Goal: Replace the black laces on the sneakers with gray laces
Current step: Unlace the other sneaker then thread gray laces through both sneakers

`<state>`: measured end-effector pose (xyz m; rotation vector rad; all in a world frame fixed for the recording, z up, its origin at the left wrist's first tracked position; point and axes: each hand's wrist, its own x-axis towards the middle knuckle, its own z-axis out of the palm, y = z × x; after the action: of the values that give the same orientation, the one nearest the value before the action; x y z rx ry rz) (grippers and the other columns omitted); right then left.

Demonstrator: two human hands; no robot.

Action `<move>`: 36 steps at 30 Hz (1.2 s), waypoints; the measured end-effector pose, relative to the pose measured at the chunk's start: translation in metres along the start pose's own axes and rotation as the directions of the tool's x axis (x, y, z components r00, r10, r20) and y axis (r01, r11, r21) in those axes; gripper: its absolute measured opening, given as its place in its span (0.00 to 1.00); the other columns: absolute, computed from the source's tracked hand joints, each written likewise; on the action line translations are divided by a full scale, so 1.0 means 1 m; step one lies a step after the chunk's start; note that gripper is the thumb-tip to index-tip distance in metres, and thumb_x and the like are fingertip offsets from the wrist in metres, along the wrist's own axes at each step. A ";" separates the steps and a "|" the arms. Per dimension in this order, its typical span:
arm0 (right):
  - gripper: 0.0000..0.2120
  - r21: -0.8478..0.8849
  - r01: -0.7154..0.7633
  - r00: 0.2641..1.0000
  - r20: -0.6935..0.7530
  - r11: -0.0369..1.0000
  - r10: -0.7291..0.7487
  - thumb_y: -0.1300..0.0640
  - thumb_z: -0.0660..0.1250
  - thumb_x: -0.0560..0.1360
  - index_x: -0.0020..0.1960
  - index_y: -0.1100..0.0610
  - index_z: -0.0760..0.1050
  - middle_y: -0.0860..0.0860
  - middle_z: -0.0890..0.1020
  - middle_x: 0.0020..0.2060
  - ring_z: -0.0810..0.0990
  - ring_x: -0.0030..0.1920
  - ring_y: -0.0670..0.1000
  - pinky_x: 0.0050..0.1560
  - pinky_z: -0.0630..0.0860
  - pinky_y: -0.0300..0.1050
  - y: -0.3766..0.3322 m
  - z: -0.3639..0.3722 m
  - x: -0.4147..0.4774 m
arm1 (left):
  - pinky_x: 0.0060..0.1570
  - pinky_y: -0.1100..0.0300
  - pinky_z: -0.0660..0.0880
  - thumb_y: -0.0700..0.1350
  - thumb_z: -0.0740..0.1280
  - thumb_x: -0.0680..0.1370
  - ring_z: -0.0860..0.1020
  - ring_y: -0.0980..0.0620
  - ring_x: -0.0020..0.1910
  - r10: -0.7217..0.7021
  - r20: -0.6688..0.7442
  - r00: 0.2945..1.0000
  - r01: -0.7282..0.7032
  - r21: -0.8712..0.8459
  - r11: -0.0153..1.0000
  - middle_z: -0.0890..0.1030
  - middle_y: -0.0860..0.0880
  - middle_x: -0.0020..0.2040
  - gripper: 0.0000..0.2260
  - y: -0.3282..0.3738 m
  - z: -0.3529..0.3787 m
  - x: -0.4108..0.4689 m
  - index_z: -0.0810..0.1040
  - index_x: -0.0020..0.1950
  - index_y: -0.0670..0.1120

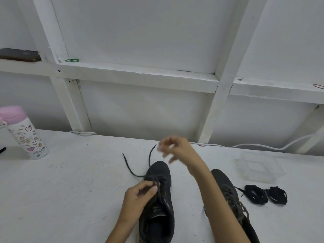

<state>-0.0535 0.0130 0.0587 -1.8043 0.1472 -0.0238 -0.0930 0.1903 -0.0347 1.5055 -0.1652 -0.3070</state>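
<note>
Hands first: I see my left hand (142, 193) pinching the dark lace (135, 170) at the eyelets of the near sneaker (157, 204), toe pointing away on the bench (70, 181); right hand (175, 149), blurred and loosely curled, hovers past the toe, nearer the loose ends
</note>
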 end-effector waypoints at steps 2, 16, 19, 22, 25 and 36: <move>0.09 -0.164 -0.037 0.985 0.159 0.986 0.063 0.56 0.78 0.69 0.45 0.53 0.80 0.50 0.82 0.40 0.78 0.36 0.44 0.34 0.74 0.40 0.028 0.014 -0.022 | 0.44 0.68 0.77 0.34 0.72 0.73 0.83 0.54 0.43 0.035 -0.057 0.998 -0.031 0.070 0.997 0.85 0.47 0.41 0.03 0.000 -0.004 0.001 0.84 0.44 0.40; 0.29 -0.487 0.197 0.973 0.202 0.851 -0.110 0.71 0.57 0.74 0.55 0.40 0.80 0.38 0.68 0.63 0.64 0.64 0.37 0.62 0.62 0.27 0.088 0.027 -0.065 | 0.73 0.49 0.56 0.32 0.77 0.65 0.55 0.49 0.75 0.108 -0.200 0.974 0.016 0.536 0.844 0.56 0.51 0.76 0.42 -0.023 -0.030 0.006 0.64 0.73 0.54; 0.17 -0.591 0.268 0.963 0.181 0.761 -0.198 0.62 0.62 0.78 0.54 0.42 0.80 0.38 0.66 0.67 0.60 0.66 0.35 0.59 0.59 0.24 0.095 0.025 -0.068 | 0.75 0.51 0.48 0.37 0.73 0.69 0.69 0.64 0.66 0.112 0.048 0.993 -0.120 0.544 0.831 0.74 0.66 0.64 0.22 -0.016 -0.037 0.003 0.79 0.54 0.62; 0.06 -0.594 0.266 0.951 0.035 0.759 -0.306 0.56 0.66 0.75 0.47 0.44 0.78 0.37 0.70 0.65 0.62 0.66 0.34 0.59 0.64 0.33 0.100 0.017 -0.073 | 0.75 0.57 0.46 0.39 0.70 0.76 0.79 0.64 0.50 0.074 0.142 0.987 -0.138 0.518 0.844 0.83 0.64 0.46 0.10 -0.005 -0.033 -0.003 0.81 0.46 0.56; 0.02 -0.583 0.300 0.930 0.003 0.755 -0.367 0.51 0.65 0.73 0.43 0.45 0.76 0.34 0.71 0.64 0.64 0.70 0.38 0.66 0.60 0.36 0.100 0.005 -0.081 | 0.62 0.72 0.64 0.44 0.71 0.76 0.81 0.58 0.45 0.079 0.145 0.986 -0.137 0.454 0.880 0.84 0.58 0.41 0.06 0.006 -0.030 -0.008 0.83 0.41 0.55; 0.05 -0.257 0.142 0.972 0.217 0.956 -0.086 0.48 0.73 0.72 0.39 0.48 0.82 0.46 0.75 0.27 0.72 0.32 0.43 0.39 0.69 0.36 0.074 -0.009 -0.129 | 0.45 0.65 0.75 0.45 0.77 0.70 0.81 0.55 0.39 0.048 0.429 0.902 -0.274 0.484 0.831 0.83 0.54 0.37 0.04 0.041 -0.047 -0.022 0.86 0.38 0.55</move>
<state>-0.1884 0.0016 -0.0024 -2.0751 -0.1067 0.1030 -0.0964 0.2430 0.0051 1.9533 -0.7638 -0.4537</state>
